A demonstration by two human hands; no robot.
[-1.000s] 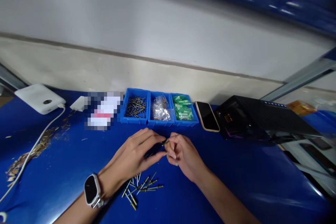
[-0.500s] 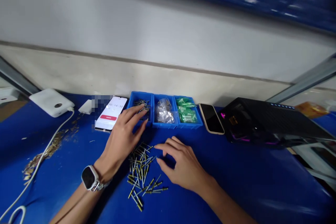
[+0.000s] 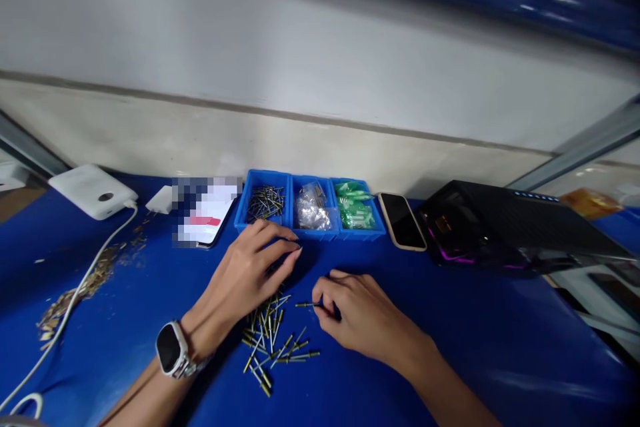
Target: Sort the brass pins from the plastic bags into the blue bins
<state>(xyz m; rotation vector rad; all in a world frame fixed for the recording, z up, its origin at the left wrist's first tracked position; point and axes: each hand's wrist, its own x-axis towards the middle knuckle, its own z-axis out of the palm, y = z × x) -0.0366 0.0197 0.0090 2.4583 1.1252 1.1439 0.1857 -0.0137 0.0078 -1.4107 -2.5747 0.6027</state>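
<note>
The right hand (image 3: 357,317) pinches a pin (image 3: 305,305) – it lies sideways, one end poking left. The pile of pins (image 3: 273,337) is nearer the left hand (image 3: 247,267) – I can't tell if that holds anything.

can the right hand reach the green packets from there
Probably yes: the green packets lie in an open blue bin ahead of the right hand, with the left hand off to one side, though the right seems to hold a rivet.

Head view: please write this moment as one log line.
left hand: before blue bins, hold unclear | right hand: rivet in grip | loose rivets: on blue table
</note>
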